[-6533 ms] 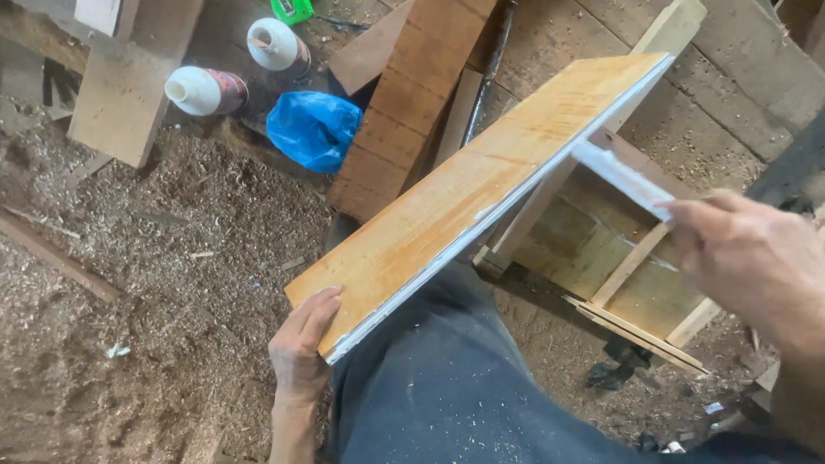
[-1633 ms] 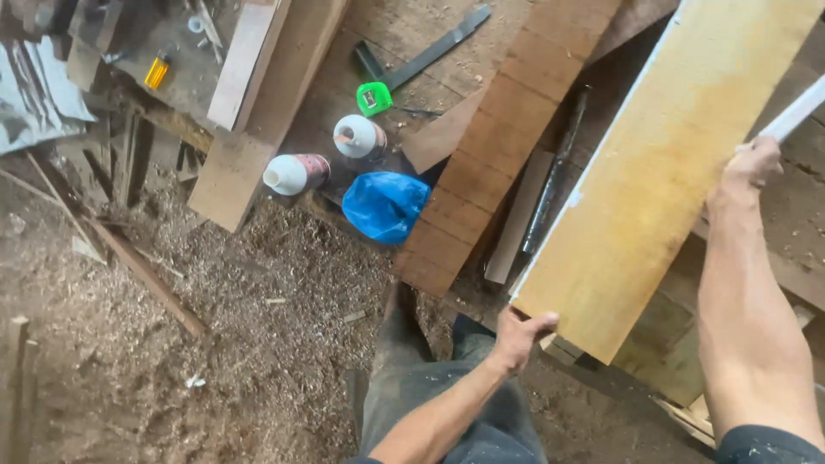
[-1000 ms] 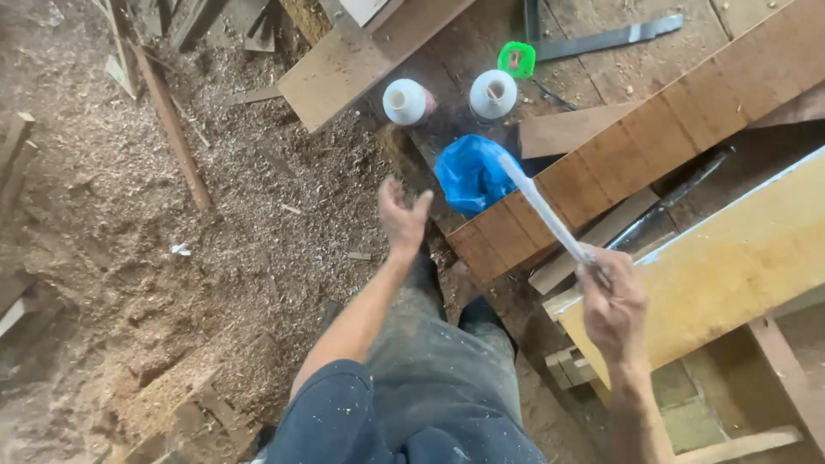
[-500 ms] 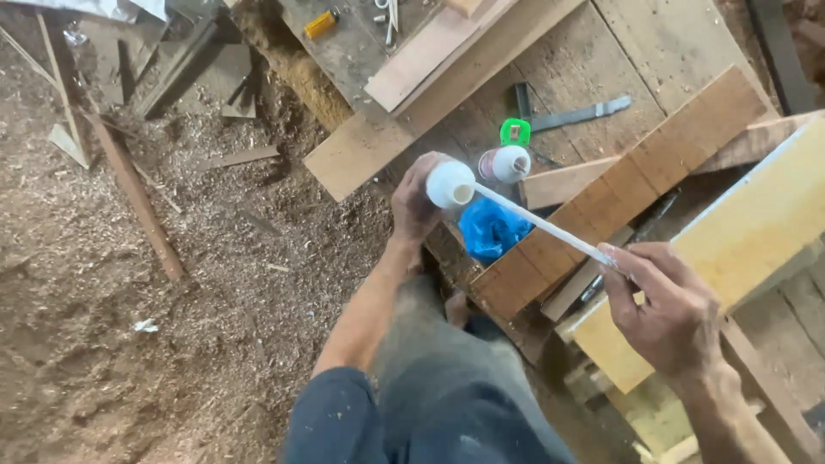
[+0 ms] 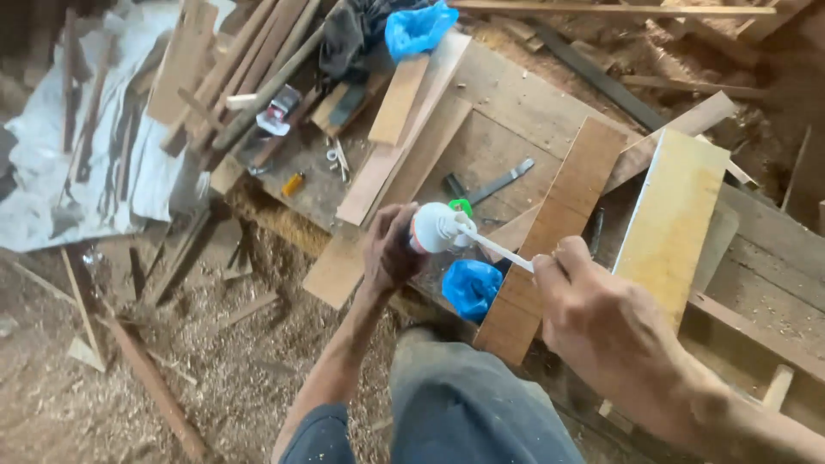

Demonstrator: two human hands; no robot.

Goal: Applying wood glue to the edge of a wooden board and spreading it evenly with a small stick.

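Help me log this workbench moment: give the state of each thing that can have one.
Left hand: closed around the white bottle.
White bottle: lifted, tipped sideways.
Right hand: pinching the white strip.
White strip: held, tip at the bottle.
Yellow board: lying flat.
Blue bag: crumpled.

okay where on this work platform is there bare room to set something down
Bare board shows right of the yellow panel, and between the pale plank and the brown slat. It is crowded at upper left, among the stacked sticks, and around the left hand holding the bottle.
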